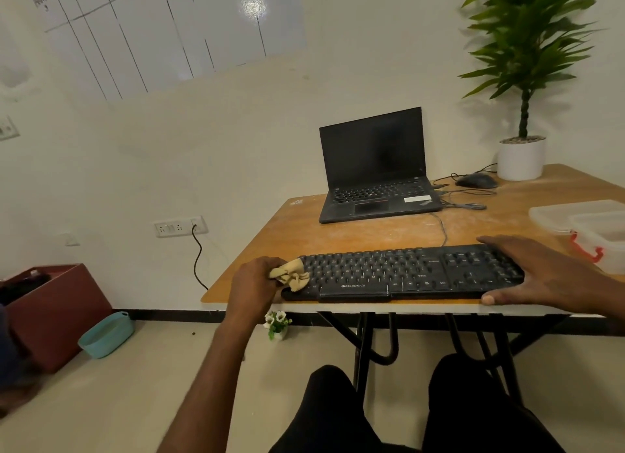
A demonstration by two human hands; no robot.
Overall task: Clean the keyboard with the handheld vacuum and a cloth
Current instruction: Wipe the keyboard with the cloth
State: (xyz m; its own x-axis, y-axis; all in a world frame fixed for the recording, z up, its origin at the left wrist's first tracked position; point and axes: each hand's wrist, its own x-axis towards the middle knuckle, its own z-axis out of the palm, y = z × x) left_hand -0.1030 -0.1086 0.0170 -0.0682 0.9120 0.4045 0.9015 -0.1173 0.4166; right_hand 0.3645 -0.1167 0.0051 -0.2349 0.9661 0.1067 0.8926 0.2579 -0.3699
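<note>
At the keyboard (pixel 402 273), left hand (pixel 252 285) pinches cloth (pixel 291 275); right hand (pixel 541 271) grip spread flat

My left hand (pixel 258 280) covered part of the bunched cloth (pixel 293 276), and the cloth hid the keyboard's (pixel 406 273) left end. My right hand (pixel 541 273) hid its right end. The right edge cut off the clear plastic containers (pixel 588 229) and the table's (pixel 372 232) right side. The whiteboard (pixel 162 29) writing at far left was too blurred to read.
</note>
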